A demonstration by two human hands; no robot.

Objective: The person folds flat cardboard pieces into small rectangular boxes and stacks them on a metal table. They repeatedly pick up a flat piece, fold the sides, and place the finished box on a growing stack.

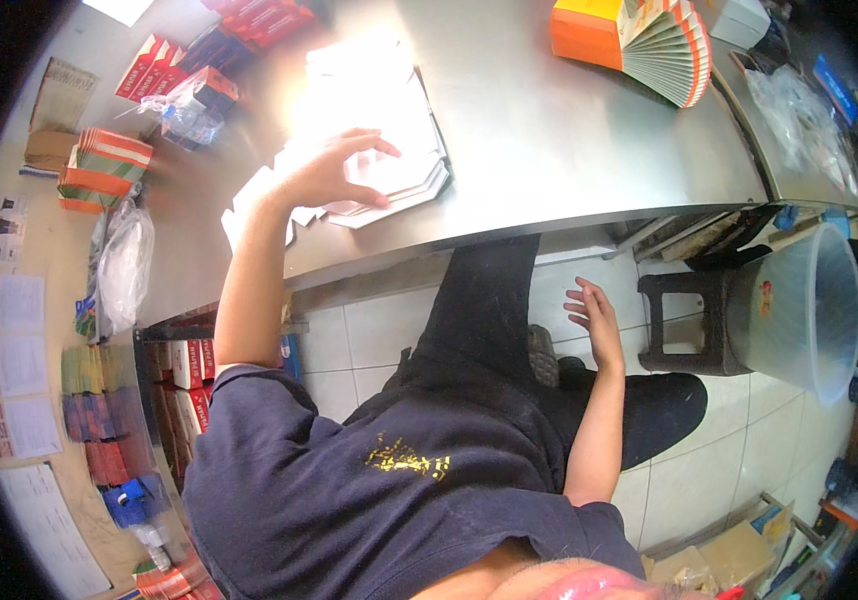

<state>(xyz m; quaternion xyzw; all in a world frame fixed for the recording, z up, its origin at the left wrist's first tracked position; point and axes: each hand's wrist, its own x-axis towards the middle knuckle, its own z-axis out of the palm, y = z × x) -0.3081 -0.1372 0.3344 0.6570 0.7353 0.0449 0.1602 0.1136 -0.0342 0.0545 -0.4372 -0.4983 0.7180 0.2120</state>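
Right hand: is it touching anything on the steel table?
No, the right hand hangs open below the table edge, over the tiled floor, while the left hand rests on the white sheets.

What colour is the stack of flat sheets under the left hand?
White, seen in the head view: the stack of flat sheets under the left hand.

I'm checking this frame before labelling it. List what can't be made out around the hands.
- Head view: glare washes out the white sheets under the left hand; their count and print are unreadable.
- The left hand's palm side is hidden by its own back, so contact is unclear.
- The right hand hangs below the table edge, empty.
- The orange booklets are cut by the top edge.
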